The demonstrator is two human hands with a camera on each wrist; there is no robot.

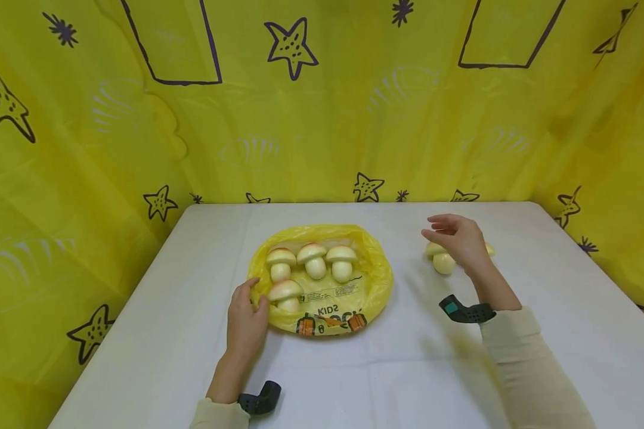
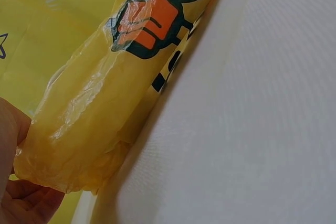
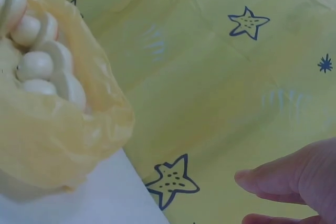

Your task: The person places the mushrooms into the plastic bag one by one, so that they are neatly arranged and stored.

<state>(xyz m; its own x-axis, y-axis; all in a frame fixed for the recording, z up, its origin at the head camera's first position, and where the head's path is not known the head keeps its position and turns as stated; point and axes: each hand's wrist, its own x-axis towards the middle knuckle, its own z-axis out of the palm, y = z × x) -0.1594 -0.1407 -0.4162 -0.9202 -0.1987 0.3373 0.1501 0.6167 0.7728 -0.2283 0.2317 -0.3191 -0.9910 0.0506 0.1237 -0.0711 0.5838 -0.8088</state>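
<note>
A yellow plastic bag lies on the table with its mouth rolled open. Inside it sit several toy mushrooms, cream with browned caps; three form a row, and another lies nearer my left hand. That hand grips the bag's left edge, with thumb and fingers on either side of the plastic in the left wrist view. To the right of the bag, my right hand hovers with fingers extended and nothing in them. Below it stands another mushroom, partly covered by the hand. A further pale cap peeks out past the wrist.
The white table extends around the bag. A yellow curtain with starfish drawings hangs behind it and on both sides. Black bands sit on both wrists.
</note>
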